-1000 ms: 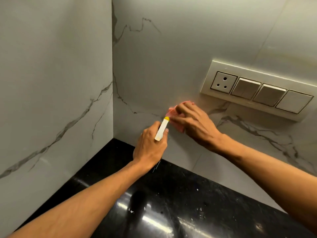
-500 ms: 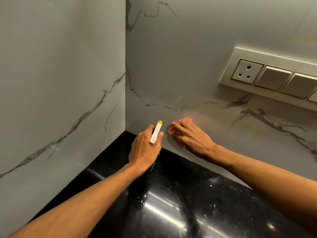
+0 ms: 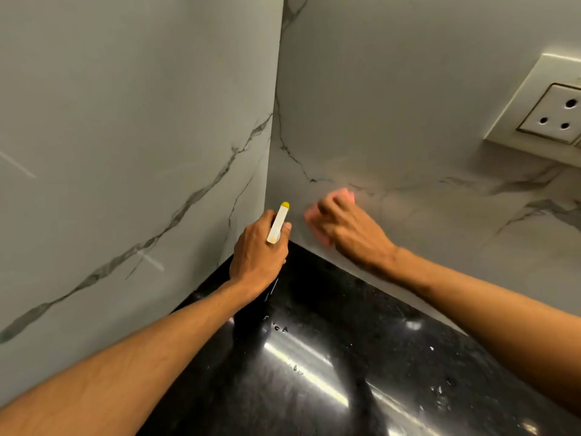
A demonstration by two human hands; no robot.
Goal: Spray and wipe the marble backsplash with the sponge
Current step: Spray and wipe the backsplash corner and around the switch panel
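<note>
Head view: our right hand (image 3: 352, 228) holds the pink sponge (image 3: 344, 194) pressed against the marble backsplash (image 3: 408, 121), low near the corner, so its face rubs the stone. Just left of it, our left hand (image 3: 257, 253) is wrapped round the spray bottle (image 3: 278, 223), nozzle toward the far wall, ready, we judge, for another squirt. Below lies the black table (image 3: 314, 357); the socket (image 3: 556, 114) sits well right.
</note>
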